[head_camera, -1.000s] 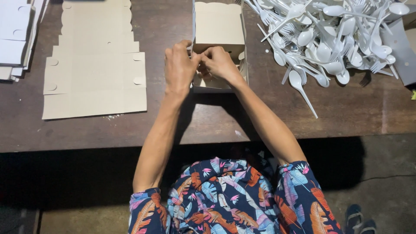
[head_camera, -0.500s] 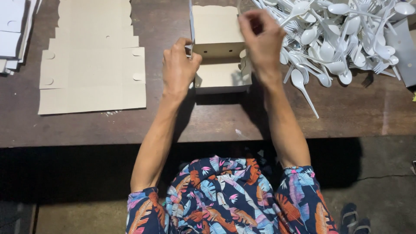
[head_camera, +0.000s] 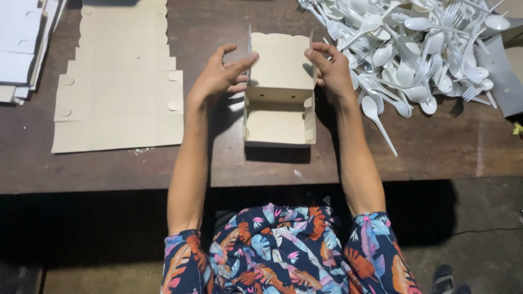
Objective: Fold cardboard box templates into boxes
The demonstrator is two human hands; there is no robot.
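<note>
A beige cardboard box [head_camera: 279, 122] stands open on the dark wooden table [head_camera: 348, 163], its scalloped lid [head_camera: 280, 62] raised behind the tray part. My left hand [head_camera: 220, 73] pinches the lid's left side flap between thumb and fingers. My right hand [head_camera: 332, 68] grips the lid's right side flap. Both forearms reach forward on either side of the box. The inside of the box holds nothing that I can see.
A stack of flat unfolded cardboard blanks [head_camera: 120, 92] lies left of the box. More white sheets [head_camera: 22, 49] sit at the far left edge. A big heap of white plastic spoons and forks [head_camera: 414, 49] covers the table's right side, close to my right hand.
My hands have left the box's front corner. The right hand went up to the lid, then both hands spread to the lid's two sides. The lid now stands raised.
</note>
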